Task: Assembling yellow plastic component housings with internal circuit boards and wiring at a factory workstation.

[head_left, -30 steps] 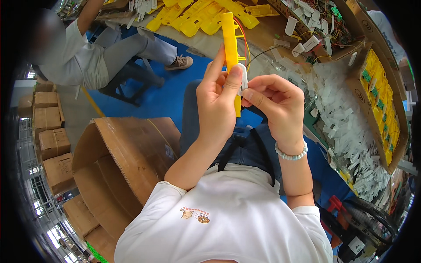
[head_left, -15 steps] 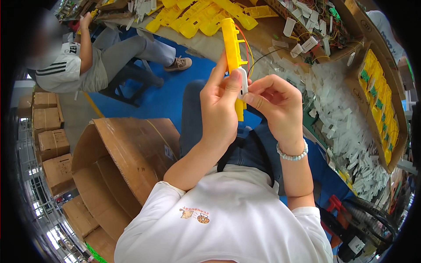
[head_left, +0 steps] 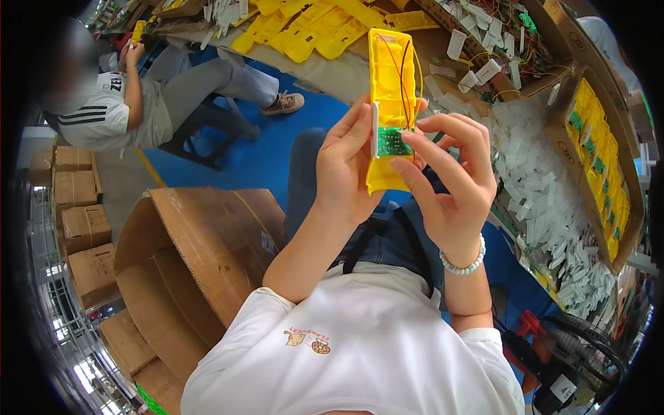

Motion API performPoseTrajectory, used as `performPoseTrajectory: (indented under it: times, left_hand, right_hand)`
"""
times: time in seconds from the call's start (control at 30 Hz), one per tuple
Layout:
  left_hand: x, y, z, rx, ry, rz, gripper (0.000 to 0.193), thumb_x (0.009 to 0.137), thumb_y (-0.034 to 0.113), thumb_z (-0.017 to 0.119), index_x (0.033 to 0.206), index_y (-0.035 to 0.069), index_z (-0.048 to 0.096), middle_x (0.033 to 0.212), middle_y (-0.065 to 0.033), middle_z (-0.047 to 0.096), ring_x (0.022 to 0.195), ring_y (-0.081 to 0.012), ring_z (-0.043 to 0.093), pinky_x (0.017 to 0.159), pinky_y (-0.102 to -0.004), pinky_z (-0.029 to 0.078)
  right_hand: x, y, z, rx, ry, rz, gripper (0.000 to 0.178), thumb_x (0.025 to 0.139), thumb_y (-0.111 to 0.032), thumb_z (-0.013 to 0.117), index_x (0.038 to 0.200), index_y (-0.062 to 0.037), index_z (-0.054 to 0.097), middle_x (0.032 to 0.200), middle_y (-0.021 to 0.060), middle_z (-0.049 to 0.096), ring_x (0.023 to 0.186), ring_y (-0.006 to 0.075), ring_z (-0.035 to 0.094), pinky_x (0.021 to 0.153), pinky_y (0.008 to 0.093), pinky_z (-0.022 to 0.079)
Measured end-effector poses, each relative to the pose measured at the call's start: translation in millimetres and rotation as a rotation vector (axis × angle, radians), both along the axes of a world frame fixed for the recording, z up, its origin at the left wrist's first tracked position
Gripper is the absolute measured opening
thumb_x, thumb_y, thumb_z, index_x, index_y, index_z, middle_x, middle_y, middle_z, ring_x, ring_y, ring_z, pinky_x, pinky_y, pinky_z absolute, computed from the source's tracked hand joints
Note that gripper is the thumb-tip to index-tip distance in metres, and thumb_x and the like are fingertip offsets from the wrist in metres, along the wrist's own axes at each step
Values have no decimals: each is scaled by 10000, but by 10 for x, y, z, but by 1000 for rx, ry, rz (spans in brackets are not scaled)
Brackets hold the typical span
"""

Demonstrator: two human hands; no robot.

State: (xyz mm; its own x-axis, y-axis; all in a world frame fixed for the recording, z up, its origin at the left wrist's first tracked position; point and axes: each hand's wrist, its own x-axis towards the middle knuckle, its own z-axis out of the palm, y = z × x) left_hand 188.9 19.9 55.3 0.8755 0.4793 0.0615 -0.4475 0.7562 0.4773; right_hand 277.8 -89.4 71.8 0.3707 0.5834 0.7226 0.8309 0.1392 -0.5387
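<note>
My left hand (head_left: 346,162) grips a long yellow plastic housing (head_left: 391,72) by its left side, its open inner face turned up toward me. Set into the lower half is a green circuit board (head_left: 394,141), with thin red and dark wires (head_left: 405,76) running up along the shell. A white plastic piece (head_left: 375,130) sits on the housing's left edge, next to my left thumb. My right hand (head_left: 453,169) is at the right side of the board, index fingertip at its edge and thumb lower down, fingers apart. Whether those fingertips press on it is hard to tell.
Several yellow shells (head_left: 311,31) lie on the bench ahead. A heap of white plastic pieces (head_left: 532,187) spreads at the right, beside a carton of yellow housings (head_left: 602,166). An open cardboard box (head_left: 207,242) stands left, a black fan (head_left: 581,346) lower right. Another person (head_left: 131,104) sits far left.
The yellow housing has been turned from its edge so that its inside and the green board now show. My right hand has gone from pinching at the white piece to fingers spread beside the board.
</note>
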Motion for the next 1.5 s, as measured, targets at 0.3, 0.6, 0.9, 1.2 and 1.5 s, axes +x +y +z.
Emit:
performPoseTrajectory:
  times: [0.3, 0.6, 0.9, 1.2, 1.5]
  left_hand:
    - [-32, -12, 33, 50, 40, 19, 414, 1025, 271, 324, 1326, 4, 423, 1241, -182, 560, 1044, -226, 611, 894, -328, 508]
    - [-11, -64, 5, 19, -30, 68, 424, 1032, 281, 304, 1334, 5, 415, 1243, -181, 549, 1023, -211, 598, 880, -327, 506]
    - [72, -163, -33, 230, -127, 304, 522, 977, 311, 471, 1419, 119, 268, 1375, -190, 421, 1191, -327, 528, 960, -455, 480]
    - [79, -160, -176, 283, -218, 348, 529, 953, 281, 518, 1402, 151, 272, 1420, -202, 352, 1325, -368, 368, 1092, -537, 323]
    - [120, -174, -155, 221, -219, 339, 549, 949, 259, 537, 1409, 112, 275, 1423, -215, 352, 1283, -411, 406, 1078, -545, 338]
  right_hand:
    - [-3, 46, 49, -3, -157, 29, 309, 635, -11, 739, 937, -43, 682, 1033, 76, 605, 902, 280, 560, 705, 346, 492]
    - [-38, 98, 12, 37, -164, 13, 343, 625, 1, 737, 962, -34, 682, 1032, 92, 600, 893, 275, 568, 677, 327, 501]
    - [-149, 25, 26, 79, 210, -29, 495, 672, -96, 799, 1129, -12, 628, 1097, 144, 579, 904, 269, 588, 731, 339, 524]
    - [-88, 78, -62, 67, 63, -55, 477, 630, -82, 809, 1067, 17, 647, 1025, 134, 588, 873, 277, 597, 718, 334, 514]
    - [70, 81, -39, 107, 24, 25, 437, 610, -63, 802, 1018, 13, 664, 976, 118, 613, 843, 276, 605, 691, 333, 515]
